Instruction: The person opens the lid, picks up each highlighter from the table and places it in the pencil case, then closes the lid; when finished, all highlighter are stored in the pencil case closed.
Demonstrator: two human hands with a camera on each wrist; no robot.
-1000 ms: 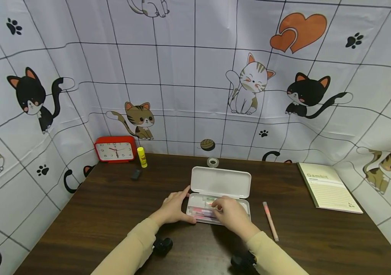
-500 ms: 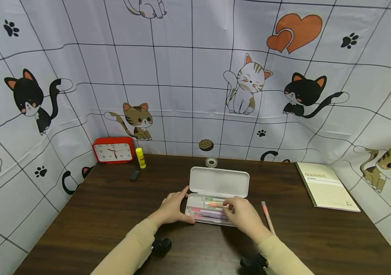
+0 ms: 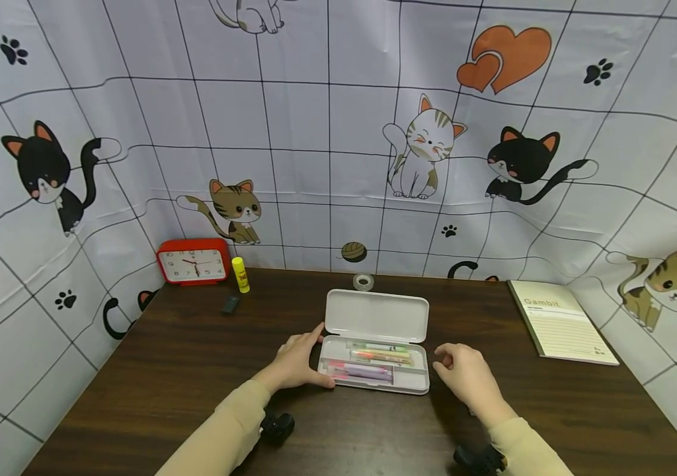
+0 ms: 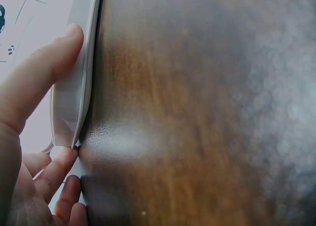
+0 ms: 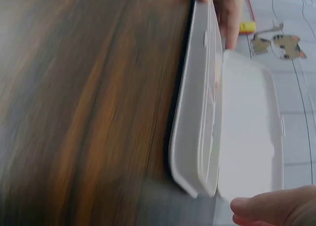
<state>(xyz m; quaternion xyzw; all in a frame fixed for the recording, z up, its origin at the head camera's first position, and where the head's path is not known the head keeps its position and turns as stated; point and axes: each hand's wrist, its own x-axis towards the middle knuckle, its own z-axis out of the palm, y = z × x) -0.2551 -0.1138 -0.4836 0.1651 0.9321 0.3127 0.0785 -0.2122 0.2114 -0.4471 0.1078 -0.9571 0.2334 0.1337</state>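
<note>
While the white plastic pencil case lies open near the middle of the dark wooden tabletop, its lid tipped back, the left hand grips the case's left end with thumb and fingers curled around it. Coloured pens lie inside the tray. The right hand hovers just beside the case's right end, fingers loosely curled, holding nothing. Behind the case sits a clear tape roll; far to its left stand a red alarm clock and a yellow glue stick, and to its right lies a cream notebook.

From the left wrist, the thumb presses the case's wall.

From the right wrist, the case stands open, a fingertip close by its end.
</note>
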